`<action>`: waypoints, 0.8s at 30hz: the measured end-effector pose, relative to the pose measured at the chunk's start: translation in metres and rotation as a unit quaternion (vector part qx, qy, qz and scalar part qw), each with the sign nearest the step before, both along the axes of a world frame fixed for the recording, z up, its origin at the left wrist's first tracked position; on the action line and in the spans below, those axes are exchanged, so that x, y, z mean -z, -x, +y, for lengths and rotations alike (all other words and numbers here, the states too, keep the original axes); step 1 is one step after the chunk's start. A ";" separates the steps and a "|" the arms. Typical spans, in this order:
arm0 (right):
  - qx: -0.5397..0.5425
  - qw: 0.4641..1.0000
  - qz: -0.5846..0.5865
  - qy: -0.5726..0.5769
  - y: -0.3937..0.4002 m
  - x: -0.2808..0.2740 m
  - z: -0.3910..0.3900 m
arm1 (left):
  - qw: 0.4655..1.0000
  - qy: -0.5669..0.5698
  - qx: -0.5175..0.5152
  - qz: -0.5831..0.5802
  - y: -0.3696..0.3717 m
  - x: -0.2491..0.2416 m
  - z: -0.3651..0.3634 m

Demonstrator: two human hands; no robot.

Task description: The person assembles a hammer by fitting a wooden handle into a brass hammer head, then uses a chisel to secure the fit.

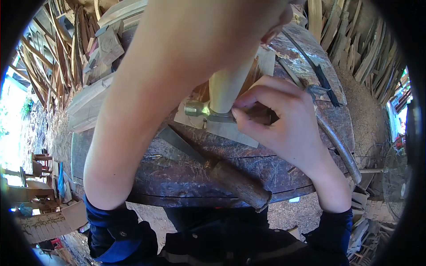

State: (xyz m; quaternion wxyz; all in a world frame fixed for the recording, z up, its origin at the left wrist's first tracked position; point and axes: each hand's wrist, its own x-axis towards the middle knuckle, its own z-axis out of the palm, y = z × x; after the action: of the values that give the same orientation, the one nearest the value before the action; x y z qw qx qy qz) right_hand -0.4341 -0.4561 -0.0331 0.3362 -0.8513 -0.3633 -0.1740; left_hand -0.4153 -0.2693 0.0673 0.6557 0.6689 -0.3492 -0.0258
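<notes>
A hammer (197,109) has its metal head over pale wood pieces on the round worn table, its light handle slanting up beneath my left forearm. My left hand (280,21), partly cut off by the top edge, is closed at the handle's upper end. The fingertips of my right hand (288,113) are pinched against the right end of the hammer head; what lies between them is hidden. Near the front edge lies a tool with a flat dark blade and a brown wooden handle (239,184).
A curved metal bar (335,142) and a thin dark rod (306,57) lie at the table's right side. Wooden blocks (108,46) are stacked at the upper left. Wood strips lean behind, and shavings (288,219) cover the floor.
</notes>
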 end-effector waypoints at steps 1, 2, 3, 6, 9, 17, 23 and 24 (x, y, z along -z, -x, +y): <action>0.006 1.000 -0.017 0.010 0.001 -0.001 0.001 | 1.000 -0.001 -0.003 0.001 0.000 0.000 0.000; 0.005 0.999 -0.040 0.016 0.001 0.000 0.002 | 1.000 -0.002 -0.004 0.001 0.000 0.001 0.000; 0.004 0.998 -0.064 0.023 0.001 0.000 0.002 | 1.000 -0.003 -0.006 0.002 0.001 0.001 0.000; 0.010 0.993 -0.105 0.050 0.003 -0.003 0.003 | 1.000 -0.003 -0.009 0.002 0.001 0.001 -0.001; 0.011 0.991 -0.116 0.061 0.005 -0.003 0.004 | 1.000 -0.005 -0.012 0.001 0.002 0.004 -0.001; 0.006 0.990 -0.131 0.043 0.003 0.003 0.005 | 1.000 0.004 -0.021 0.005 0.000 0.002 0.000; 0.004 0.994 -0.103 0.038 0.001 -0.001 0.005 | 0.999 0.013 -0.028 0.009 -0.004 -0.003 0.002; 0.004 0.995 -0.092 0.036 0.001 -0.001 0.005 | 0.999 0.015 -0.027 0.010 -0.004 -0.003 0.002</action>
State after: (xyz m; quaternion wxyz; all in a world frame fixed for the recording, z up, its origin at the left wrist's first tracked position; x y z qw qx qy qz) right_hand -0.4353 -0.4514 -0.0316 0.2701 -0.8447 -0.3953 -0.2394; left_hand -0.4109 -0.2668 0.0705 0.6697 0.6681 -0.3242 -0.0096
